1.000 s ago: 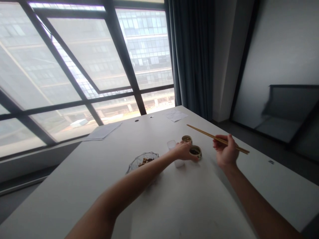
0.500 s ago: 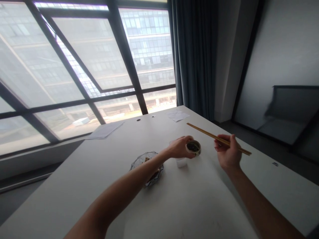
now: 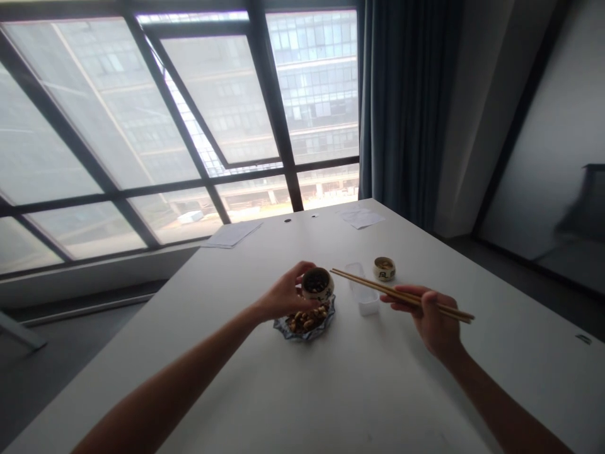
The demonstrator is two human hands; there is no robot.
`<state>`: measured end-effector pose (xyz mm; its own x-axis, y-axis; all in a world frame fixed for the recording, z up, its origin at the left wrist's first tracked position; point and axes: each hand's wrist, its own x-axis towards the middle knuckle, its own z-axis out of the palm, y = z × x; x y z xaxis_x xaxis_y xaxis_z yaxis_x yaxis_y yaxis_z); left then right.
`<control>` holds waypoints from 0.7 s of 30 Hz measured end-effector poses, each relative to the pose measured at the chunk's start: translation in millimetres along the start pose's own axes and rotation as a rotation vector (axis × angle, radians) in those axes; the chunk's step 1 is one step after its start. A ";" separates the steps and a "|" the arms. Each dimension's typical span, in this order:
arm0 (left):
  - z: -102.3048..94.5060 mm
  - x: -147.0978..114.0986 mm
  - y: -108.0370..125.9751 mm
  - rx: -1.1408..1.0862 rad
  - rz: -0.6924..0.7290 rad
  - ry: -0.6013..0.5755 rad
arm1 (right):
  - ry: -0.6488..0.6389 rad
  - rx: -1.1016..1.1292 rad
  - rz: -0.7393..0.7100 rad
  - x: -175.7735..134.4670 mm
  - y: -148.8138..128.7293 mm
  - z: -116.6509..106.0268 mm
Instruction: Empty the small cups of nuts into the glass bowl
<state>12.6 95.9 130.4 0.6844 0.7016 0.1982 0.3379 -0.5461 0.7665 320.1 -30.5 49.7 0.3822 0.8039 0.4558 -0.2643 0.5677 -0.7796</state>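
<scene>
My left hand [image 3: 288, 293] grips a small ceramic cup [image 3: 323, 294] with dark marks on its pale wall and dark pieces inside, tilted toward me. Directly below it lies a scalloped glass dish [image 3: 309, 334] holding brown nuts [image 3: 305, 320], partly covered by the cup and hand. A pair of wooden chopsticks [image 3: 373, 284] is held in my right hand [image 3: 435, 321], tips pointing left toward the cup. Between the hands stands a clear plastic container [image 3: 369, 307]. A second small cup [image 3: 384, 271], with a dark character on its side, sits beyond the chopsticks.
The white table [image 3: 265, 403] carries papers [image 3: 231, 234] at its far left and a crumpled sheet [image 3: 363, 217] at the far end. Windows line the left, one pane tilted out. A dark curtain [image 3: 406, 113] hangs past the far edge.
My left hand has carried the cup left, from beside the plastic container to above the nut dish. The second cup now shows on the table. The view has turned left.
</scene>
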 end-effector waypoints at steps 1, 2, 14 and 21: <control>-4.5 -8.0 -4.0 0.035 0.000 0.001 | -0.047 -0.002 0.013 -3.1 2.0 1.0; -8.5 -15.2 -7.7 0.075 0.002 0.003 | -0.091 -0.003 0.026 -5.5 3.7 1.8; -31.3 -38.2 -32.5 0.834 0.259 -0.054 | -0.024 0.009 0.056 -5.6 6.9 9.7; -28.8 -23.8 -39.9 0.990 0.436 -0.151 | -0.024 0.008 0.063 -5.4 4.1 12.0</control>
<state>-35.8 114.1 112.7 0.9209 0.3316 0.2050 0.3706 -0.9078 -0.1961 306.3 -30.5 49.2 0.3432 0.8422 0.4158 -0.2944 0.5168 -0.8039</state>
